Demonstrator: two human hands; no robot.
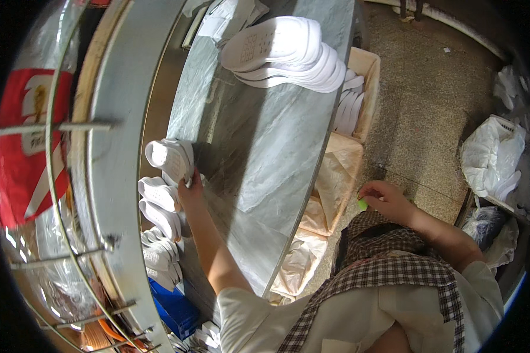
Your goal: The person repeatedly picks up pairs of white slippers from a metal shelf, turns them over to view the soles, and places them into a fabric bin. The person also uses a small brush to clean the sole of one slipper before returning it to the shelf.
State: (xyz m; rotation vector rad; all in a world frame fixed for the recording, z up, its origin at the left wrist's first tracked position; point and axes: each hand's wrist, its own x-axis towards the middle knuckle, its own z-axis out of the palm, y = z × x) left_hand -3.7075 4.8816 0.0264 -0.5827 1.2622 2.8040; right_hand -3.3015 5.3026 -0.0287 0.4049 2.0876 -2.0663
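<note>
My left hand [191,191] reaches to the left side of the table and is closed on the near end of some white shoe soles [169,157], which sit nested together; how many it grips is hidden. Right beside it, more white soles [159,194] stand in a row along the table's edge. My right hand [385,201] is drawn in near my checked apron [388,265], fingers bent around a small bright green piece [362,204] whose kind I cannot make out. A stack of larger white soles [282,53] lies at the table's far end.
The grey marble-patterned table [259,159] runs away from me. Along its right side stand lined bins, one holding white soles [350,106]. A white plastic bag [492,156] rests at far right. A blue box [174,309] sits near left, beside a metal frame [121,176].
</note>
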